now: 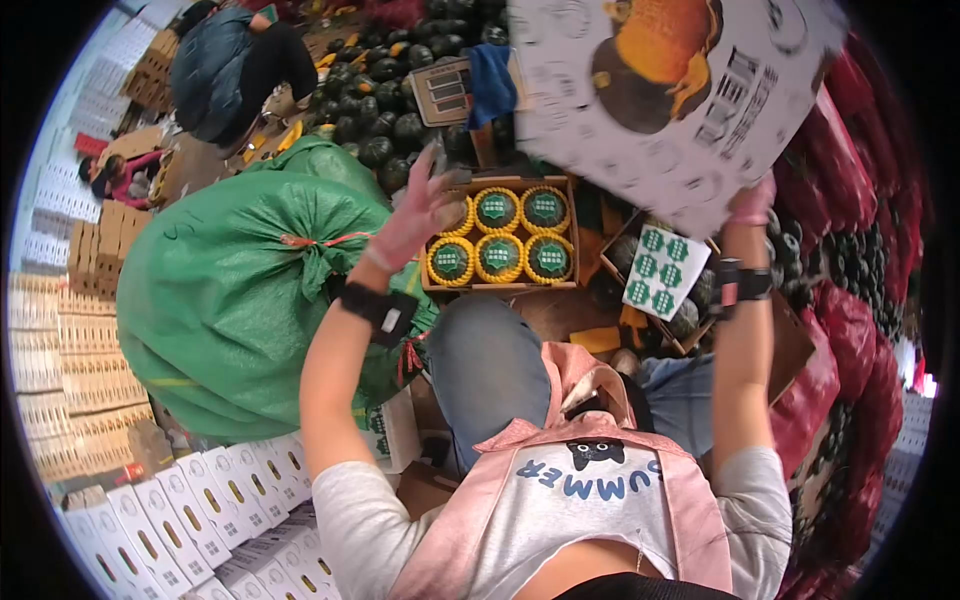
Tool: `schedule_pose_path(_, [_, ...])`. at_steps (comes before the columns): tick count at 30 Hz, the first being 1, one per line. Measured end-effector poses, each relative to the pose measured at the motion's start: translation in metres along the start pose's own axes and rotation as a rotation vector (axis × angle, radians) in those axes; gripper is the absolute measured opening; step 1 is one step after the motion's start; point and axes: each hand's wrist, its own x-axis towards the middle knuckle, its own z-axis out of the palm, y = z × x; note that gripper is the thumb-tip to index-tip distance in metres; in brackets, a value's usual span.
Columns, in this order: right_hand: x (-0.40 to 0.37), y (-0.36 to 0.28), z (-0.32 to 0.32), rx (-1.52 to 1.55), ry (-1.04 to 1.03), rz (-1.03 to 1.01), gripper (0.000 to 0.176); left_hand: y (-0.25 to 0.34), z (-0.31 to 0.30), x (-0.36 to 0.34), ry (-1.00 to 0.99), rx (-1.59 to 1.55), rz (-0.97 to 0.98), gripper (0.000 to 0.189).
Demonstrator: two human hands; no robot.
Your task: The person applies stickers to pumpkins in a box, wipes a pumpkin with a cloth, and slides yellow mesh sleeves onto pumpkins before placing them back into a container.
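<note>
A carton in front of me holds several dark green squashes in yellow foam nets, each with a green sticker. My left hand is raised at the carton's left edge, fingers spread, in a thin pinkish glove. At the upper right, my right hand grips the lower corner of a large white printed box lid; its fingers are partly hidden behind the lid. Below the lid, a sheet of green stickers lies on another box of squashes.
A big green sack bulges at the left. Loose squashes pile up ahead, near a blue cloth. Red mesh sacks line the right. White cartons stand lower left. Another person bends at the upper left.
</note>
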Motion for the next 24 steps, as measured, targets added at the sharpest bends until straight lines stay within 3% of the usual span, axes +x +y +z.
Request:
schedule_pose_path(1, [-0.018, 0.041, 0.015, 0.171, 0.063, 0.148, 0.051, -0.002, 0.003, 0.014, 0.044, -0.055, 0.024, 0.084])
schedule_pose_path(3, [-0.062, 0.103, 0.045, 0.295, 0.098, 0.376, 0.053, -0.012, -0.004, 0.041, -0.028, -0.295, 0.257, 0.078])
schedule_pose_path(4, [-0.083, 0.133, 0.053, 0.319, 0.113, 0.48, 0.054, -0.029, -0.014, 0.052, 0.112, -0.515, 0.298, 0.065])
schedule_pose_path(6, [-0.119, 0.175, 0.067, 0.323, 0.151, 0.638, 0.057, -0.015, -0.023, 0.056, 0.181, -0.519, 0.275, 0.06])
schedule_pose_path(8, [-0.129, 0.18, 0.074, 0.295, 0.197, 0.646, 0.059, -0.013, -0.035, 0.06, 0.288, -0.534, 0.252, 0.052])
schedule_pose_path(11, [-0.104, 0.118, 0.079, 0.373, 0.117, 0.405, 0.069, -0.023, -0.061, 0.063, 0.25, -0.576, 0.152, 0.052])
schedule_pose_path(12, [-0.097, 0.11, 0.055, 0.836, -0.037, 0.525, 0.068, -0.032, -0.075, 0.061, 0.301, -0.531, 0.013, 0.054])
schedule_pose_path(13, [-0.095, 0.104, 0.032, 1.306, -0.206, 0.618, 0.068, -0.045, -0.085, 0.062, 0.257, -0.545, 0.046, 0.054])
schedule_pose_path(15, [-0.096, 0.097, 0.019, 0.357, -0.153, 0.691, 0.067, -0.079, -0.107, 0.062, 0.276, -0.496, -0.201, 0.054])
schedule_pose_path(16, [-0.107, 0.109, 0.007, 0.209, -0.149, 0.828, 0.067, -0.122, -0.127, 0.065, 0.329, -0.473, -0.237, 0.053])
schedule_pose_path(17, [-0.121, 0.146, -0.028, 0.014, 0.012, 1.016, 0.067, -0.163, -0.148, 0.071, 0.376, -0.45, -0.265, 0.051])
schedule_pose_path(18, [-0.135, 0.146, -0.024, -0.204, -0.006, 1.1, 0.066, -0.187, -0.163, 0.074, 0.332, -0.4, -0.304, 0.052])
schedule_pose_path(19, [-0.147, 0.162, -0.035, -0.31, -0.116, 1.17, 0.063, -0.203, -0.176, 0.076, 0.281, -0.347, -0.342, 0.053])
schedule_pose_path(21, [-0.17, 0.165, -0.001, -0.267, -0.123, 1.062, 0.057, -0.216, -0.192, 0.08, 0.319, 0.464, -0.317, 0.058])
schedule_pose_path(23, [-0.191, 0.195, -0.013, -0.342, 0.068, 1.014, 0.058, -0.231, -0.198, 0.084, 0.351, 0.307, -0.397, 0.065])
schedule_pose_path(24, [-0.193, 0.203, -0.017, -0.334, 0.1, 1.002, 0.058, -0.232, -0.202, 0.091, 0.3, 0.46, -0.376, 0.066])
